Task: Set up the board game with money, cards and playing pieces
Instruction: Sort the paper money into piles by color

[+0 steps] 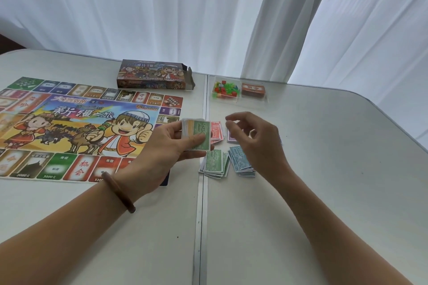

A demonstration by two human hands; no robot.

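Bracelet: a brown bangle (118,193) sits on the left wrist, nearest the camera.
Left hand: the left hand (162,148) is raised over the right edge of the board, with thumb and fingers curled round a stack of play money.
Held money: the stack (196,133) is face up with a green 500 note on top and the thumb lying across it.
Right hand: the right hand (257,143) hovers above the sorted piles. Its fingers (238,115) are loosely bent, with thumb and forefinger a little apart and nothing visible between them.
Green pile: 500 notes (214,164) lie fanned on the bench (335,180), just right of its centre seam.
Blue pile: 1000 notes (242,162) lie beside the green pile, on its right.
Red pile: red notes (217,133) lie behind the green pile, partly covered by the held stack.
Purple pile: purple notes (231,136) lie right of the red ones, mostly hidden by the right hand.
Board: the board (76,127) lies unfolded and flat on the left half of the bench.
Tray: a clear plastic tray (238,99) sits beyond the piles.
Pieces: small coloured playing pieces (223,89) fill its left compartment.
Cards: an orange card deck (253,90) sits in its right compartment.
Box: the game box (152,74) lies behind the board with its right end flap open.
Curtain: a white curtain (185,7) hangs behind the bench.
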